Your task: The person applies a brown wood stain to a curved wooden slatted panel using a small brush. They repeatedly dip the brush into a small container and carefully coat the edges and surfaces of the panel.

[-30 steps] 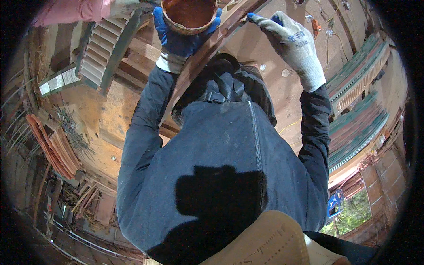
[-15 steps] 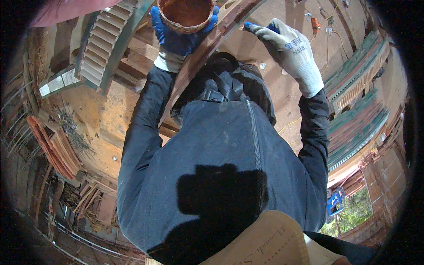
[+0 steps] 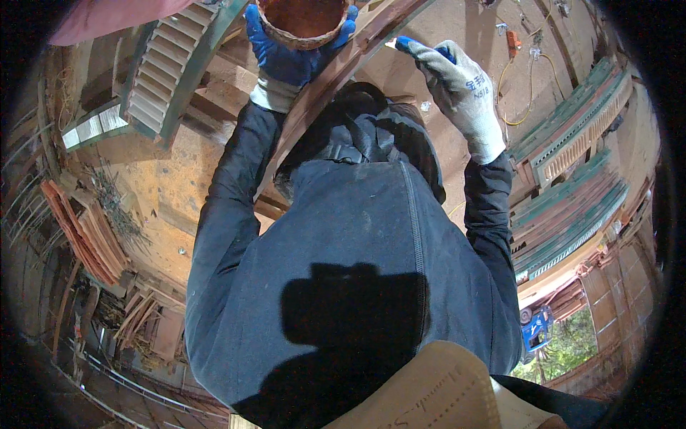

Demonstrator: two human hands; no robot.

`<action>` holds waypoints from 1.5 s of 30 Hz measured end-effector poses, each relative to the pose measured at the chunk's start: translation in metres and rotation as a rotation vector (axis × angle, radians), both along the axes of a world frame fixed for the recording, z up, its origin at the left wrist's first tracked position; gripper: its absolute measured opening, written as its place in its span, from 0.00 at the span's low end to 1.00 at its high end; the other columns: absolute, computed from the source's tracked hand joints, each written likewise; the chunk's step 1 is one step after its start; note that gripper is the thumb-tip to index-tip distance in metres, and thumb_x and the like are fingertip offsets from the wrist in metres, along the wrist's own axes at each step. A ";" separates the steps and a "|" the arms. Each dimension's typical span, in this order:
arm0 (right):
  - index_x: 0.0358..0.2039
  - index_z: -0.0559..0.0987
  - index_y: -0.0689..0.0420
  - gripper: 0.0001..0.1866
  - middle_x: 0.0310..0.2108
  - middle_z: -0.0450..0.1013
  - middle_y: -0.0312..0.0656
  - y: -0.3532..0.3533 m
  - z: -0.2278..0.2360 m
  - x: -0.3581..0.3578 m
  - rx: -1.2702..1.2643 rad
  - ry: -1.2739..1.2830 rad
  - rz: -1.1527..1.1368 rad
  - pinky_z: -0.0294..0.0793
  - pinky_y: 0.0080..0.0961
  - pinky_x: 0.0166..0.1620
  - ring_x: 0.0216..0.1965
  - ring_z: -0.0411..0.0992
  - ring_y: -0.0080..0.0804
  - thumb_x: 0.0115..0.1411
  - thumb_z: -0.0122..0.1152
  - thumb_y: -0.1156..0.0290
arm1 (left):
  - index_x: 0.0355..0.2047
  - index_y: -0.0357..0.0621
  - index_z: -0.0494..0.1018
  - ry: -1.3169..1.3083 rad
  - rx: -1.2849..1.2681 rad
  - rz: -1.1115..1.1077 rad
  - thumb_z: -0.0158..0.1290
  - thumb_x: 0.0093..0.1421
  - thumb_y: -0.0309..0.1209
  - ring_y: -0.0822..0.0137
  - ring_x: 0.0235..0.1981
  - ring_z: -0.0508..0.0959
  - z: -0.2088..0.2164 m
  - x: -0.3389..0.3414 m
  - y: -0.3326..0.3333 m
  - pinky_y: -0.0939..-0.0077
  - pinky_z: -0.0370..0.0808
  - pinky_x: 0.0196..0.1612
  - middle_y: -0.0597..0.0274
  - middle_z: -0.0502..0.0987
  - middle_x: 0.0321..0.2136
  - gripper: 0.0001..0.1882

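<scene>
My left hand (image 3: 286, 68), in a white glove with a blue palm, is wrapped round a round brown tub (image 3: 304, 41) with a crusted rim. Reddish-brown stuff coats the tub's inside, and its far side is cut off by the top of the picture. Right beside it slants a long reddish-brown wooden beam (image 3: 325, 89). On the beam's other side, my right hand (image 3: 457, 86), gloved alike, is closed in a pinch. A small pale tip shows at its fingertips; what it belongs to cannot be made out.
A slatted green-edged wooden frame (image 3: 166, 68) stands at the upper left. More green and brown slatted frames (image 3: 572, 129) lie stacked at the right. An orange object (image 3: 513, 44) and a yellow cord (image 3: 532, 114) lie on the floor. Planks (image 3: 86, 229) are piled at the left.
My right hand has shifted slightly left, and its forearm has drawn inward. The tub in my left hand has risen slightly in the picture.
</scene>
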State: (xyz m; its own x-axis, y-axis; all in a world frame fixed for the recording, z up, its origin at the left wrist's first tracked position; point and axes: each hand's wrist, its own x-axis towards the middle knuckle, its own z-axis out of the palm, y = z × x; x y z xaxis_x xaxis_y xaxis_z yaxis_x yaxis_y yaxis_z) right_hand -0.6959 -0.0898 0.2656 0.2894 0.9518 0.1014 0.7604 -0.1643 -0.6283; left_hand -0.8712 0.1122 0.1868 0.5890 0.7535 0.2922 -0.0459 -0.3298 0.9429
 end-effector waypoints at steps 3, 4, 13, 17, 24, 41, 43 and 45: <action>0.43 0.81 0.51 0.14 0.30 0.71 0.41 -0.001 -0.002 -0.008 0.011 -0.015 -0.002 0.73 0.29 0.31 0.29 0.75 0.39 0.55 0.65 0.79 | 0.63 0.44 0.58 0.082 0.014 0.005 0.71 0.48 0.25 0.60 0.55 0.75 0.015 0.001 -0.001 0.63 0.75 0.57 0.54 0.71 0.56 0.45; 0.42 0.81 0.51 0.14 0.29 0.71 0.41 -0.001 -0.002 -0.012 0.011 -0.033 0.002 0.73 0.29 0.31 0.28 0.75 0.39 0.55 0.66 0.79 | 0.62 0.44 0.59 0.047 -0.181 -0.023 0.71 0.48 0.25 0.60 0.55 0.75 0.013 0.001 -0.002 0.63 0.75 0.58 0.55 0.72 0.55 0.44; 0.41 0.81 0.46 0.14 0.30 0.70 0.38 0.007 -0.005 -0.014 0.040 -0.207 0.055 0.73 0.31 0.29 0.27 0.73 0.39 0.53 0.68 0.74 | 0.61 0.44 0.62 0.062 -0.081 -0.037 0.70 0.49 0.25 0.62 0.52 0.78 0.005 0.001 0.002 0.64 0.73 0.57 0.57 0.76 0.51 0.40; 0.41 0.81 0.47 0.14 0.30 0.71 0.39 -0.001 -0.006 -0.004 0.022 -0.204 -0.004 0.74 0.31 0.30 0.28 0.74 0.39 0.53 0.68 0.76 | 0.62 0.44 0.61 0.212 0.009 -0.111 0.71 0.49 0.27 0.62 0.54 0.76 0.009 -0.005 0.005 0.65 0.73 0.58 0.56 0.75 0.53 0.42; 0.40 0.81 0.47 0.14 0.30 0.72 0.37 0.002 -0.008 -0.002 0.062 -0.195 0.021 0.73 0.31 0.30 0.28 0.74 0.39 0.53 0.68 0.75 | 0.64 0.43 0.59 0.096 0.049 -0.004 0.72 0.48 0.28 0.61 0.56 0.75 0.008 -0.001 0.004 0.64 0.72 0.60 0.55 0.72 0.57 0.46; 0.39 0.81 0.45 0.13 0.29 0.70 0.37 0.016 -0.003 0.016 0.059 -0.278 0.119 0.73 0.32 0.29 0.27 0.74 0.38 0.53 0.67 0.74 | 0.65 0.40 0.57 0.094 0.188 -0.001 0.72 0.48 0.31 0.56 0.57 0.74 -0.003 -0.007 0.011 0.61 0.72 0.59 0.51 0.71 0.57 0.48; 0.40 0.81 0.45 0.14 0.29 0.70 0.37 0.018 -0.004 0.014 0.031 -0.292 0.114 0.73 0.31 0.29 0.27 0.74 0.38 0.53 0.67 0.75 | 0.65 0.41 0.56 0.056 0.101 0.012 0.72 0.48 0.31 0.56 0.57 0.74 -0.004 -0.001 0.008 0.61 0.72 0.59 0.51 0.70 0.58 0.48; 0.40 0.81 0.45 0.13 0.28 0.70 0.37 0.015 -0.005 0.011 0.027 -0.294 0.140 0.73 0.31 0.29 0.27 0.74 0.38 0.53 0.67 0.75 | 0.65 0.41 0.55 0.074 0.118 0.029 0.72 0.48 0.31 0.57 0.58 0.73 -0.001 -0.001 0.007 0.61 0.72 0.59 0.52 0.70 0.58 0.48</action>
State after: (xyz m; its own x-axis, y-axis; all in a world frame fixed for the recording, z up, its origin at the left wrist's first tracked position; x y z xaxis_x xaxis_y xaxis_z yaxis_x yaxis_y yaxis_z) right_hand -0.6851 -0.0746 0.2606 0.1105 0.9761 0.1870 0.9241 -0.0317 -0.3807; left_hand -0.8725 0.1194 0.1861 0.5907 0.7334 0.3365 0.0330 -0.4386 0.8981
